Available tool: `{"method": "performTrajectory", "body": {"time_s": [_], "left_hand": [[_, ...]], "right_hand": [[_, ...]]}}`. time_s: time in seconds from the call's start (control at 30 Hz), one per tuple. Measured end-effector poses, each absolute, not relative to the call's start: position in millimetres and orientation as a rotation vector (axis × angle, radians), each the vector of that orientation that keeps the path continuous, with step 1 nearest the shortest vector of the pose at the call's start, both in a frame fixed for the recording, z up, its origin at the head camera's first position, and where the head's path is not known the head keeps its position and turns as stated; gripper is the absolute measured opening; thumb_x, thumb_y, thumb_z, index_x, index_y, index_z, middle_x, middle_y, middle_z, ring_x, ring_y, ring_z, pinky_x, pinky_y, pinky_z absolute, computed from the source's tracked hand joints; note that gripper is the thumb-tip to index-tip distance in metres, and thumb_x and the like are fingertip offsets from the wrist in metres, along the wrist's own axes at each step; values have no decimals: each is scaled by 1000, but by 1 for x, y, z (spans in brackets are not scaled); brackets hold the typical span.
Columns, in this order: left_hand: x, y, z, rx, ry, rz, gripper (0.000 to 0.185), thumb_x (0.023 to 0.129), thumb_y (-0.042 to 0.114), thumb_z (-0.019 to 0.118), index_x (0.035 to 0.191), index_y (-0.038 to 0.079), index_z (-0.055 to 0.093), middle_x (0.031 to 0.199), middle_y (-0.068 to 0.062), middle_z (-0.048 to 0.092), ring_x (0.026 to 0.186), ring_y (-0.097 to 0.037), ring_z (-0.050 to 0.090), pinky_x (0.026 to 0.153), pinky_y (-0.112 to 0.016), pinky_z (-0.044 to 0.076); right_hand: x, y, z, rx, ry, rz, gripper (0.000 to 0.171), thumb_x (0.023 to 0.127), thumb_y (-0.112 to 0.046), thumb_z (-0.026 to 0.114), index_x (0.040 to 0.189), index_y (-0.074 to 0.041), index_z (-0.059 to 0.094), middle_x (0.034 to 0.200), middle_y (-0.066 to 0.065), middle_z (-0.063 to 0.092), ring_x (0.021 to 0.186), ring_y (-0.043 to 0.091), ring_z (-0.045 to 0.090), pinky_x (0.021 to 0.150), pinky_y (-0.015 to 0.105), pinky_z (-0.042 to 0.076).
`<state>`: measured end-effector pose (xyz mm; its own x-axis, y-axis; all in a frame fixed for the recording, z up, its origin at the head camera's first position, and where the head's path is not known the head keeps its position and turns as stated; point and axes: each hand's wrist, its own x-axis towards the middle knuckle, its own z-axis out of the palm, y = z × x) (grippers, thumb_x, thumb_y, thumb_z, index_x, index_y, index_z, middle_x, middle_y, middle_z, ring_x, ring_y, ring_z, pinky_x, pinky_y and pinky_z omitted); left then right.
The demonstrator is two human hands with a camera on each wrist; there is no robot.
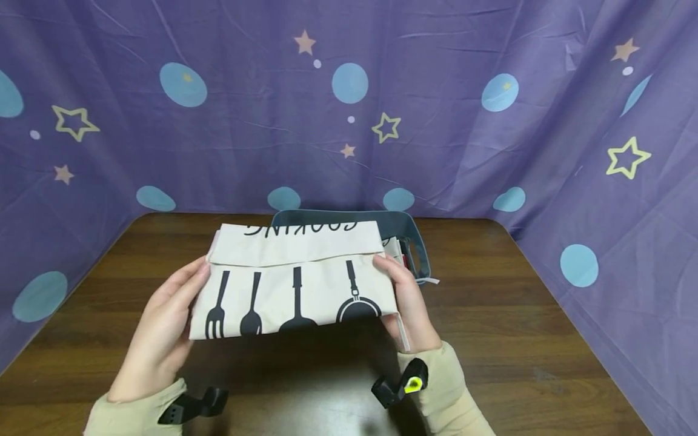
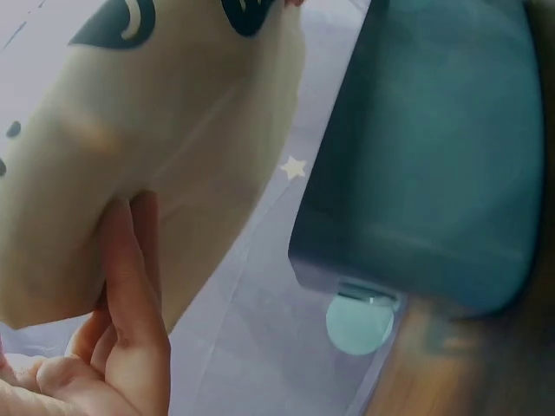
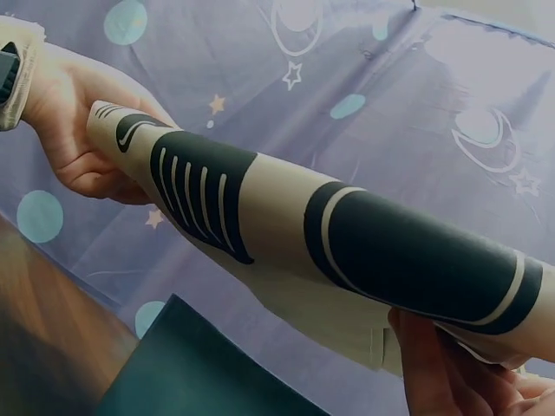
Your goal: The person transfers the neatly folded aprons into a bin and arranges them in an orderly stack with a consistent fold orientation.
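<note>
Left hand grips the left end of a folded cream apron, fingers curled under the cloth, thumb on top. Right hand pinches the right end likewise. Apron held flat above the wooden table, about midway between the near and far edges; printed fork, spoon, spatula, pan, and "COOKING" upside down. Behind it, at the far edge, a grey-blue storage bin. Purple star-print cloth backs the table.
</note>
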<state>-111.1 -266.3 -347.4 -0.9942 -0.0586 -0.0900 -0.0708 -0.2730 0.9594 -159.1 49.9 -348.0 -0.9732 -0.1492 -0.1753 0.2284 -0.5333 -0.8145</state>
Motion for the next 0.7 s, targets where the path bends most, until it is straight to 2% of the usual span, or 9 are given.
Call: {"method": "performTrajectory", "body": {"time_s": [0.3,0.57,0.7], "left_hand": [[-119,-251,-344,-179,1833,2541,40,101,30,56,136,18,41,118,14,63,102,-1,61,81,-17,52],[-126,-239,-338,-138,1776,2574,61,100,29,58,152,9,32,127,14,60,110,-2,57,85,-17,51],[-130,-232,-334,-131,1752,2578,63,101,28,57,154,8,31,124,17,63,109,-1,58,84,-17,52]], "right_hand": [[-160,56,-344,96,1170,-2690,29,103,-17,41,129,-9,51,107,-2,71,90,5,70,78,18,56],[-160,64,-340,105,950,-2807,30,103,-22,40,112,-8,65,98,1,74,87,8,72,74,22,58],[-161,68,-339,124,886,-2843,28,104,-20,40,113,-8,63,101,1,73,89,10,72,76,25,58]]}}
